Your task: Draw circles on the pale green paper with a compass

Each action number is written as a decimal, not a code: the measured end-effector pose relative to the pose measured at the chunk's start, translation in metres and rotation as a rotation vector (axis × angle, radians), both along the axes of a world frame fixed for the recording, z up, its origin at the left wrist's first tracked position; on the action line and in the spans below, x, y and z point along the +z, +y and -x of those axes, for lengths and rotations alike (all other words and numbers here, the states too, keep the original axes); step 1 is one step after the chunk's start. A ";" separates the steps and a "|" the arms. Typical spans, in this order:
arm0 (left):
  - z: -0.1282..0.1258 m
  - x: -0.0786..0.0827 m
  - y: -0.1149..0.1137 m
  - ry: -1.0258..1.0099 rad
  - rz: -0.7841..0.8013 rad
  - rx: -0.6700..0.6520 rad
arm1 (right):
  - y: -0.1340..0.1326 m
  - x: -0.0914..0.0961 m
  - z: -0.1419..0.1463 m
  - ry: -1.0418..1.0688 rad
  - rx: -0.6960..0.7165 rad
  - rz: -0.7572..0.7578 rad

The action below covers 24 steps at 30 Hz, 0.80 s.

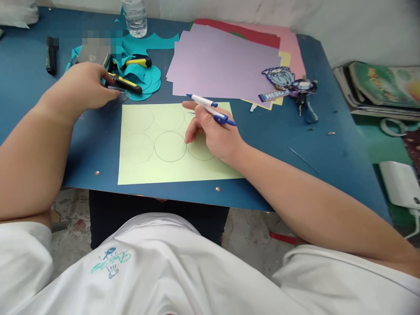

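Observation:
A pale yellow-green sheet [144, 168] with several pencilled circles lies on the blue table [269, 144]. My right hand [210, 131] rests on the sheet's right part, fingers closed round a white and blue pen [211, 108] that points up and to the left. My left hand [82, 89] is at the table's left, beyond the sheet's upper left corner. Its fingers are curled over something small and clear that I cannot make out, beside a black and yellow utility knife [126, 83].
Teal paper cut-outs [147, 81] and a second knife [139, 62] lie by the left hand. A stack of lilac, pink, yellow and red sheets [223, 65] sits behind. A water bottle [135, 17], a black marker [50, 54], keys with a keyring [290, 85], and books [377, 87] are around.

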State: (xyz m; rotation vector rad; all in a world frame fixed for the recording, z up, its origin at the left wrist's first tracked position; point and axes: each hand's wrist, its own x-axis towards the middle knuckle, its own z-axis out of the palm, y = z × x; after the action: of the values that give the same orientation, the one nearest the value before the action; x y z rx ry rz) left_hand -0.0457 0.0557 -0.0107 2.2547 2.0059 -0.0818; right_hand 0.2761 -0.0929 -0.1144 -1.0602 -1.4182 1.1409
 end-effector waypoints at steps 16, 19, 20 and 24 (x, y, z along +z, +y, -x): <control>-0.014 -0.006 -0.020 -0.240 -0.025 -0.320 | 0.028 -0.006 -0.038 -0.870 -0.141 -0.330; -0.018 -0.010 -0.023 -0.273 0.053 -0.490 | 0.040 -0.012 -0.055 -1.043 -0.302 -0.261; -0.018 -0.010 -0.024 -0.273 0.065 -0.525 | 0.044 -0.015 -0.061 -1.080 -0.331 -0.238; -0.017 -0.010 -0.022 -0.249 0.073 -0.551 | 0.059 -0.024 -0.082 -1.118 -0.365 -0.207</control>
State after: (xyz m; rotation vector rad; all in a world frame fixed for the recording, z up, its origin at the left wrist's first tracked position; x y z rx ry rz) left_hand -0.0289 0.0334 -0.0203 2.5501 1.2056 0.0711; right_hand 0.3579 -0.0341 -0.1381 -1.8258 -1.9725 0.0463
